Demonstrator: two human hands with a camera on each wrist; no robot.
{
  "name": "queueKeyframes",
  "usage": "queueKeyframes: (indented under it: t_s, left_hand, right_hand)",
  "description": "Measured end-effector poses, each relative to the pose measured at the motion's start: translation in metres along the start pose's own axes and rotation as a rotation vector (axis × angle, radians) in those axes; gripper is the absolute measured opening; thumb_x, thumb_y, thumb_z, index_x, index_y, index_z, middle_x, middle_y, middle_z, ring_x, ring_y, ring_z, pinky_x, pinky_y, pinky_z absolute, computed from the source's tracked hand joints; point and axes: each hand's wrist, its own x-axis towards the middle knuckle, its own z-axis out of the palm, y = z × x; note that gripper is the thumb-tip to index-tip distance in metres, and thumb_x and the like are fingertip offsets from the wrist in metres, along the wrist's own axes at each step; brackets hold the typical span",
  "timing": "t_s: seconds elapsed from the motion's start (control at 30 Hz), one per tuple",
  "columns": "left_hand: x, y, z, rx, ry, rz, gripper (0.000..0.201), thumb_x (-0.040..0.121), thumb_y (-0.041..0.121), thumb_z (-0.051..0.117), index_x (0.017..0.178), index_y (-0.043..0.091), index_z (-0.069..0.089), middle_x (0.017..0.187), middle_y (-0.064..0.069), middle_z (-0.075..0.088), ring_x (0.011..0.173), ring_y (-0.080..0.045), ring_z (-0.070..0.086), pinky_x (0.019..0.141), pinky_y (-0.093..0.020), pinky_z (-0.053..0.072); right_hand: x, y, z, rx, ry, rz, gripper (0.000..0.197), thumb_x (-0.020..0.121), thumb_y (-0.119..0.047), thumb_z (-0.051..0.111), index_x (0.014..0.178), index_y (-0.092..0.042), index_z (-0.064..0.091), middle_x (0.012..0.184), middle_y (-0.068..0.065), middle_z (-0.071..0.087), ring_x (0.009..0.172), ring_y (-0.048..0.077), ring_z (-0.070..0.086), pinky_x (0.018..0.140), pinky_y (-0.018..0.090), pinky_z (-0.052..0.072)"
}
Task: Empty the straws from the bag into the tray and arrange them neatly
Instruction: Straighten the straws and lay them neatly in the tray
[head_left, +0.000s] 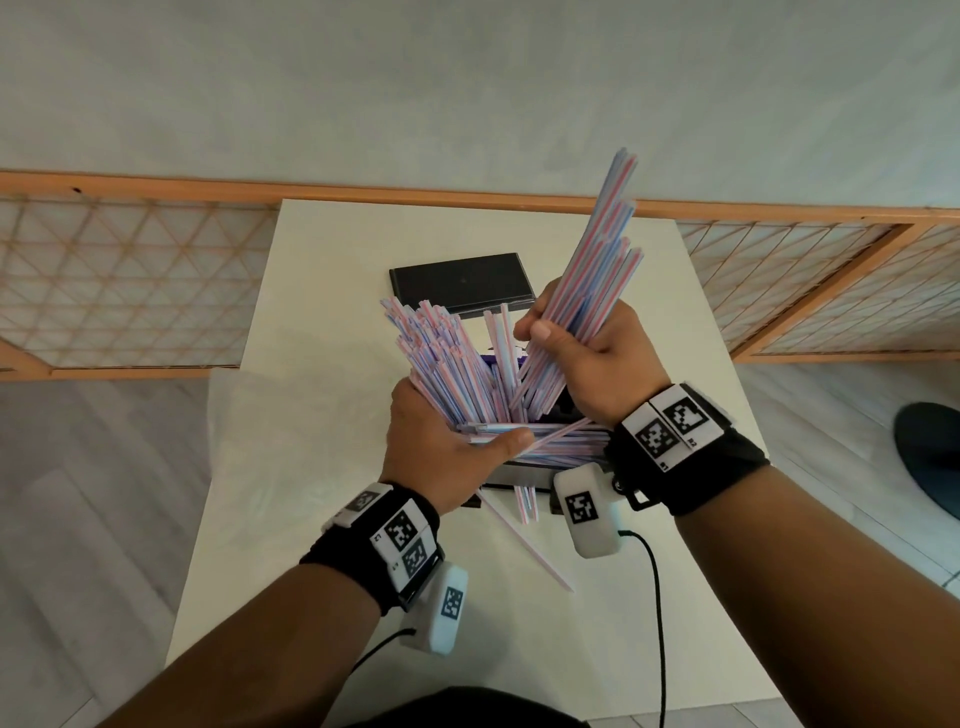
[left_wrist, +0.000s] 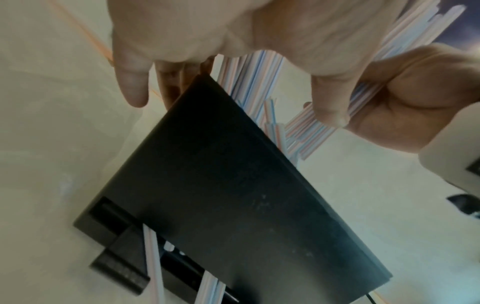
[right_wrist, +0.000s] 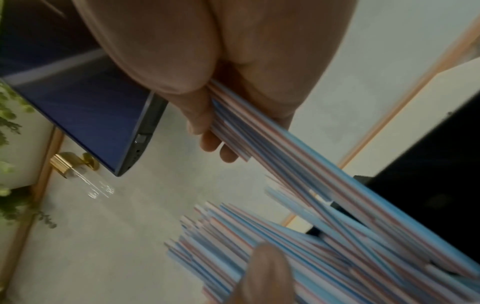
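**Straw bundles held upright over the tray for sorting**

Head view: both forearms carry marker bands nearest the camera. Beyond them, the left hand (head_left: 447, 441) wraps its fingers and thumb around a fan of striped straws (head_left: 441, 358) standing on end in the black tray (head_left: 519, 480); the curled grip appears meant to keep them from toppling. The right hand (head_left: 587, 348) clamps a second bundle (head_left: 592, 275), raised and tilted away from the first, probably to align its ends before laying it down. Several straws (head_left: 524, 540) lie loose below the wrists on the white table (head_left: 332, 260). An empty clear bag (head_left: 270, 410) lies left of the left fingers.

Left wrist view: the tray's dark outer wall (left_wrist: 233, 195) sits directly under the fingertips (left_wrist: 133, 88).

Right wrist view: fingers (right_wrist: 221, 148) close around the bundle (right_wrist: 285, 154); the other fan (right_wrist: 233, 236) spreads below.
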Motion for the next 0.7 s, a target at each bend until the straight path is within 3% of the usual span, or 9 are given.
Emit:
queueKeyframes:
  t_s: [0.1,0.17,0.23,0.3,0.37,0.47,0.57,0.63,0.7]
  left_hand:
    - [0.0,0.001,-0.002,-0.063,0.012,-0.071,0.084,0.065,0.045,0.092,0.124,0.023,0.037,0.114,0.011,0.058,0.098,0.004,0.064,0.086,-0.019,0.057]
    - [0.002,0.003,-0.004,-0.1,0.012,-0.091,0.08,0.072,0.045,0.088,0.126,0.017,0.036,0.112,0.015,0.057,0.089,0.011,0.061,0.079,-0.01,0.052]
    - [0.004,0.007,-0.009,-0.154,0.032,-0.1,0.097,0.066,0.063,0.084,0.134,0.014,0.035,0.116,0.016,0.056,0.102,0.003,0.059,0.096,-0.027,0.051]
    - [0.006,0.011,-0.014,-0.167,0.075,-0.123,0.111,0.058,0.081,0.07,0.139,0.014,0.032,0.128,0.007,0.054,0.12,-0.016,0.054,0.109,-0.04,0.044]
    - [0.008,0.02,-0.022,-0.173,0.133,-0.112,0.105,0.066,0.08,0.059,0.141,0.013,0.032,0.139,-0.002,0.047,0.131,-0.022,0.048,0.107,-0.036,0.04]
    - [0.008,0.039,-0.039,-0.232,0.295,0.066,0.092,0.075,0.072,0.053,0.138,0.007,0.039,0.135,-0.006,0.048,0.127,-0.023,0.049,0.101,-0.033,0.04]
    - [0.0,0.069,-0.056,-0.353,0.376,0.393,0.066,0.086,0.055,0.05,0.13,0.006,0.047,0.125,-0.005,0.051,0.114,-0.02,0.052,0.1,-0.035,0.042]
    - [-0.005,0.087,-0.062,-0.424,0.285,0.54,0.055,0.092,0.055,0.052,0.125,0.012,0.052,0.127,-0.006,0.056,0.117,-0.022,0.056,0.099,-0.034,0.043]
    - [-0.01,0.101,-0.063,-0.466,0.085,0.607,0.051,0.094,0.061,0.052,0.12,0.017,0.059,0.123,-0.011,0.064,0.116,-0.03,0.062,0.098,-0.039,0.047]
  right_hand:
    - [-0.002,-0.01,-0.006,0.032,0.018,-0.067,0.014,0.094,-0.015,0.057,0.102,-0.004,0.062,0.093,0.016,0.068,0.091,0.028,0.067,0.084,0.047,0.054]
    - [-0.004,-0.019,-0.01,0.04,0.043,-0.126,0.006,0.095,-0.013,0.057,0.097,-0.015,0.063,0.092,0.019,0.067,0.091,0.032,0.066,0.083,0.052,0.053]
    - [-0.005,-0.031,-0.013,0.06,0.098,-0.169,0.011,0.096,-0.012,0.057,0.093,-0.022,0.061,0.087,0.017,0.066,0.086,0.033,0.066,0.079,0.052,0.054]
    - [-0.005,-0.041,-0.016,0.103,0.131,-0.188,0.008,0.096,-0.011,0.057,0.094,-0.019,0.059,0.079,0.01,0.062,0.077,0.033,0.065,0.073,0.048,0.056]
    - [-0.005,-0.047,-0.021,0.084,0.143,-0.21,0.003,0.095,-0.014,0.061,0.093,-0.012,0.059,0.074,0.008,0.058,0.068,0.031,0.062,0.064,0.041,0.054]
    - [-0.011,-0.043,-0.02,-0.038,0.102,-0.204,0.014,0.088,-0.019,0.071,0.086,-0.013,0.059,0.07,0.006,0.055,0.062,0.021,0.056,0.06,0.029,0.047]
    - [-0.024,-0.024,-0.008,-0.098,-0.064,-0.074,0.024,0.078,-0.021,0.082,0.077,-0.029,0.059,0.061,-0.013,0.049,0.054,0.004,0.042,0.054,0.019,0.034]
    - [-0.029,-0.009,0.001,-0.181,-0.191,-0.007,0.028,0.076,-0.022,0.085,0.068,-0.029,0.059,0.056,-0.013,0.049,0.05,0.006,0.042,0.052,0.019,0.032]
    - [-0.032,0.002,0.006,-0.288,-0.259,-0.042,0.028,0.077,-0.024,0.083,0.065,-0.025,0.058,0.056,-0.01,0.054,0.051,0.01,0.048,0.051,0.02,0.034]
